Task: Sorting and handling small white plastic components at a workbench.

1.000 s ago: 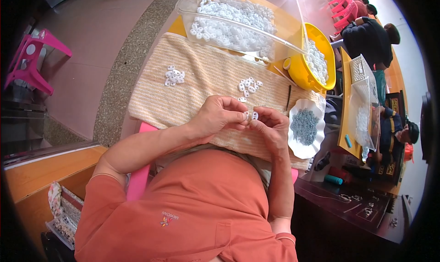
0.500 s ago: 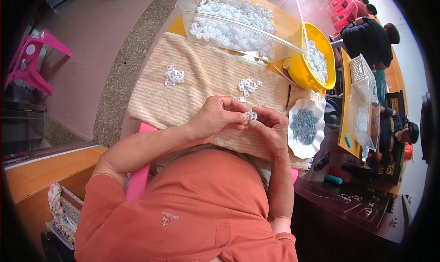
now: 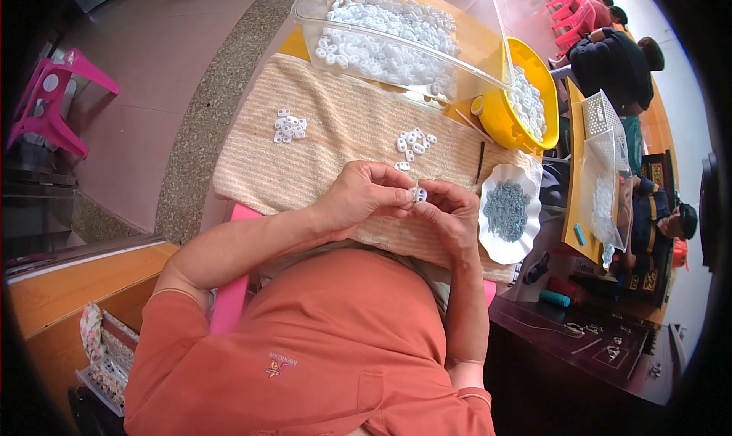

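Over the striped towel, my left hand and my right hand meet fingertip to fingertip. Both pinch a small white plastic piece with holes in it; the fingers cover part of it, so I cannot tell whether it is one part or two pressed together. Just beyond my fingertips lies a loose group of white two-holed pieces. A tighter heap of similar white pieces sits farther left. Beside my right hand, a white wavy-rimmed dish holds many small grey-blue parts.
At the back stands a clear plastic bin full of white pieces, with a yellow tub of more to its right. A thin dark stick lies near the dish. People sit at tables on the right; a pink stool is at left.
Between my fingertips, the white parts that showed a slight gap now sit closer together. My hands have barely shifted, and the piles stay as they were.
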### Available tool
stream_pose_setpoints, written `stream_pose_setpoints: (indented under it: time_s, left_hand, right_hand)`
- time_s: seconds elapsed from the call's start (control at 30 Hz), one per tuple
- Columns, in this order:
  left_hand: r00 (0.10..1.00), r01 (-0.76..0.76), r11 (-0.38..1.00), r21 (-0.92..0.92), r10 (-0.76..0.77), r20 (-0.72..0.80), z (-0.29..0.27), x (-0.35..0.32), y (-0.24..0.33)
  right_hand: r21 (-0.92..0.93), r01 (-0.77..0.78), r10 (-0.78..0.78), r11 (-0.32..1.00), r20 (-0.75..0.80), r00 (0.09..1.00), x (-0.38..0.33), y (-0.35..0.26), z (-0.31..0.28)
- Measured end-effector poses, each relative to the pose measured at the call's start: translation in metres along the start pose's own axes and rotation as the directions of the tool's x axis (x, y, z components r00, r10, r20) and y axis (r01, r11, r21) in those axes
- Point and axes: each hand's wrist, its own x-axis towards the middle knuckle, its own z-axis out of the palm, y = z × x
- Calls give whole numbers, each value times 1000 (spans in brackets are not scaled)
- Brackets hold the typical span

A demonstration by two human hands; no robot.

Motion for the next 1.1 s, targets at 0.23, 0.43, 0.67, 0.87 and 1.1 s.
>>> stream_pose_setpoints:
  time_s: [0.23, 0.43, 0.67, 0.87, 1.1]
  left_hand:
    - [1000, -15, 1000, 11, 15, 26, -2, 0, -2]
    - [999, 1, 1000, 9, -1, 32, -2, 0, -1]
    - [997, 31, 999, -25, -29, 77, -2, 1, 1]
    - [987, 78, 992, -97, -63, 146, -2, 1, 3]
    - [972, 78, 991, -109, -52, 229, 0, 1, 5]
  right_hand:
    - [62, 12, -13, 998, 13, 1000, -2, -5, 5]
    - [61, 21, -22, 998, 9, 1000, -3, -5, 4]
    - [113, 24, -25, 993, 9, 1000, -4, -5, 4]
    - [247, 107, -121, 963, 41, 992, -2, -3, 6]
    - [202, 217, -233, 955, 62, 970, 0, 0, 6]
